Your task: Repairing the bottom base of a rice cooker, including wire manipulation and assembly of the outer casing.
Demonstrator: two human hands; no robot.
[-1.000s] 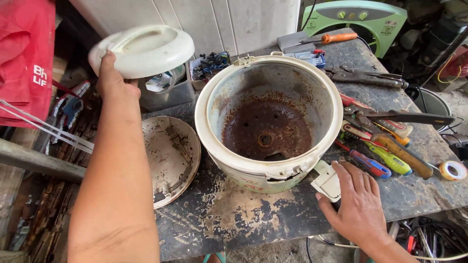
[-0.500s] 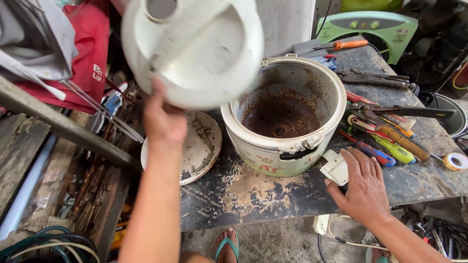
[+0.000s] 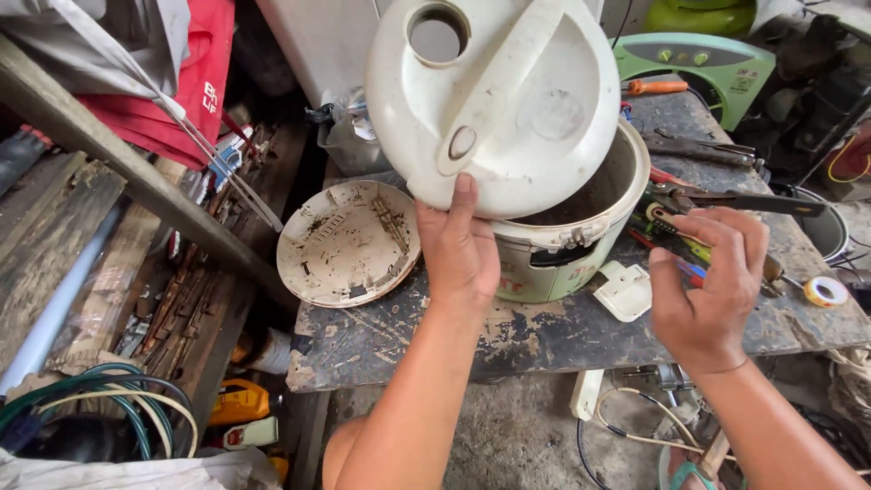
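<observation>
My left hand [image 3: 458, 249] grips the near rim of a round white cooker lid [image 3: 494, 95], held tilted over the white rice cooker body [image 3: 558, 259] on the dark worktable [image 3: 544, 331]. The lid has a round hole near its top and a long handle across it, and it hides most of the cooker's opening. My right hand [image 3: 708, 286] hovers to the right of the cooker with fingers curled and apart, holding nothing, above a small white plastic piece [image 3: 624, 292].
A dirty round inner plate [image 3: 345, 240] lies left of the cooker. Screwdrivers and pliers [image 3: 726, 200] are heaped at the right, with a tape roll [image 3: 824, 292]. A green appliance [image 3: 703, 63] stands behind. Wooden planks, cables and a red cloth [image 3: 195, 82] fill the left.
My left hand picked the lid up from the back left and carried it right, now over the cooker. My right hand lifted off the table near the white piece.
</observation>
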